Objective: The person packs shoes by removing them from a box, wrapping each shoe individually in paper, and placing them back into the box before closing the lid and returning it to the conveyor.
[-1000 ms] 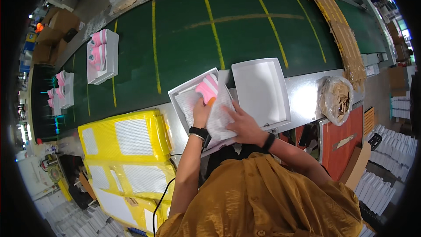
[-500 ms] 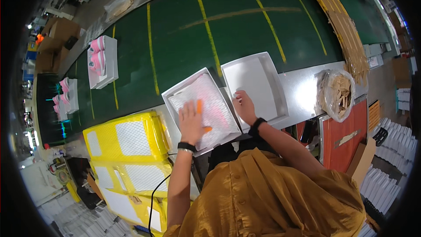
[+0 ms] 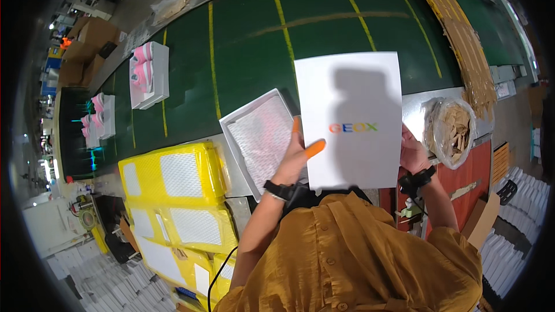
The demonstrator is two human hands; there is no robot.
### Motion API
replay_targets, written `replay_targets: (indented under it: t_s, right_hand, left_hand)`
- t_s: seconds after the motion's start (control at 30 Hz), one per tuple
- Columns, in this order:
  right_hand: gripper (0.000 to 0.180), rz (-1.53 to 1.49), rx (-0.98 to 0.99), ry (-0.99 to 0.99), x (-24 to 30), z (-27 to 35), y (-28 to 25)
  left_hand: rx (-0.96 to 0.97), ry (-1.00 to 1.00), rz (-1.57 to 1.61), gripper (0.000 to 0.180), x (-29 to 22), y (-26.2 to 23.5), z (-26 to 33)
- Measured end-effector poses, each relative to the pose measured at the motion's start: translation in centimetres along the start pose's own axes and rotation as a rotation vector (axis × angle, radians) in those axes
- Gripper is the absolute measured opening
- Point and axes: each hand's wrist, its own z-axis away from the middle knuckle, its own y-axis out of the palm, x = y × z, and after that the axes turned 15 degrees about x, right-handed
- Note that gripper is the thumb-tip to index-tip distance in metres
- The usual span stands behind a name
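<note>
A white shoe box lid (image 3: 315, 92) is held up in front of me, its outer face with small multicoloured lettering turned upward. My left hand (image 3: 295, 159), with orange covers on the thumb and a finger, grips its left edge. At the right edge my right hand (image 3: 411, 153) is closed round the lid, its fingers partly hidden behind it. Left of the lid rests an open white shoe box (image 3: 227, 133). White patterned tissue paper (image 3: 260, 138) covers its contents, with a little pink showing through.
Pink shoes (image 3: 141, 69) stand in a white box on the green conveyor belt (image 3: 243, 52), with another such box (image 3: 107, 117) farther left. Yellow-wrapped stacks of patterned paper (image 3: 173, 179) lie at my left. A clear bag of brown paper (image 3: 451, 133) sits at the right.
The lid, lying inside up beside the box, has been lifted and turned over. My left hand has left the tissue paper for the lid, and my right hand has moved right to its far edge.
</note>
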Motion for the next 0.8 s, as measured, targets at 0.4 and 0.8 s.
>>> replay_targets:
  t_s: [0.4, 0.8]
  right_hand:
    - [0.054, 1.033, -0.022, 0.046, -22.1, -16.8, 0.1]
    - [0.072, 1.053, -0.029, 0.335, -22.4, -18.3, -2.9]
  left_hand:
    - [-0.662, -0.116, -0.597, 0.042, 1.7, -13.1, 12.5]
    - [-0.42, 0.018, 0.123, 0.071, 7.1, -16.5, 12.7]
